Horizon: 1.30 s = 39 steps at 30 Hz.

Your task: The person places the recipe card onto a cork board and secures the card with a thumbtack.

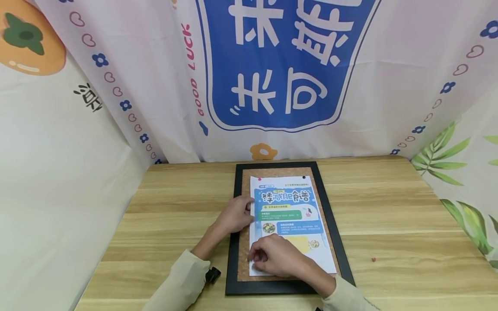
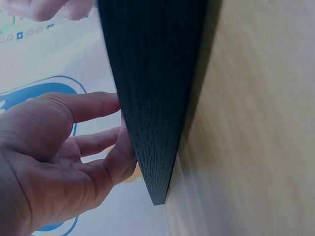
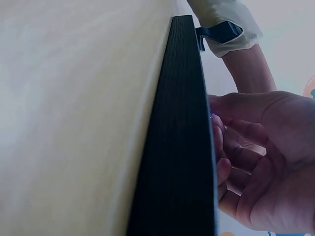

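A printed poster (image 1: 285, 255) with blue, green and yellow panels lies on a cork board (image 1: 244, 242) with a black frame (image 1: 232, 263). A pink push pin (image 1: 260, 179) and a black push pin (image 1: 304, 177) sit at its top corners. My left hand (image 1: 236, 214) touches the poster's left edge, fingers slightly bent against the board. Over the poster's lower left corner, my right hand (image 1: 278, 257) pinches a small purple push pin (image 3: 212, 115), mostly hidden by the fingers. In the left wrist view, the frame's side hides the left fingertips.
The board lies on a wood-grain table (image 1: 167, 224). A small reddish piece (image 1: 374, 259) lies on the table to the right of the board. Behind the table hangs a printed curtain (image 1: 175, 142), with white cloth at both sides.
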{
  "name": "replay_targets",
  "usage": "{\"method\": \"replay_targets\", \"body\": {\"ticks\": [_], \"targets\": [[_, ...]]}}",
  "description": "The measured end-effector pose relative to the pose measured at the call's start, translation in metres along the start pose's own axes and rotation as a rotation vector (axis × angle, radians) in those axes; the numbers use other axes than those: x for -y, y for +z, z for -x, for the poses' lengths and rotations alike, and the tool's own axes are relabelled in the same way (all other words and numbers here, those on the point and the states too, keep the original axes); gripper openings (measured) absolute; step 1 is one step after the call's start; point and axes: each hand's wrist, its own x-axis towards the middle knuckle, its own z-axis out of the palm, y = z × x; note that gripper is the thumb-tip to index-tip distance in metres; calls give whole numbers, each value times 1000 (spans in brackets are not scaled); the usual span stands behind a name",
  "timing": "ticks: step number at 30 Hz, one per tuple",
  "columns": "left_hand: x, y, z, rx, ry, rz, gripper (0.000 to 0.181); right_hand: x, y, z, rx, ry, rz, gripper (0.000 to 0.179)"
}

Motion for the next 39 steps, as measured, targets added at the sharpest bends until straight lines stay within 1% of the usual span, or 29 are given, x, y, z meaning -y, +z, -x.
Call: {"method": "replay_targets", "body": {"ticks": [10, 16, 23, 27, 32, 39], "targets": [[0, -1, 1, 8, -4, 1, 51, 0, -3, 3, 43, 6, -15, 11], [0, 0, 0, 8, -9, 8, 51, -2, -4, 3, 40, -18, 9, 14], [0, 0, 1, 6, -4, 2, 50, 0, -3, 3, 46, -3, 3, 13], [-1, 0, 1, 0, 5, 0, 47, -1, -2, 1, 41, -6, -12, 13], [-1, -1, 1, -7, 7, -2, 49, -3, -1, -2, 28, -4, -36, 14], [0, 1, -1, -1, -10, -7, 50, -4, 0, -3, 0, 7, -45, 17]]}}
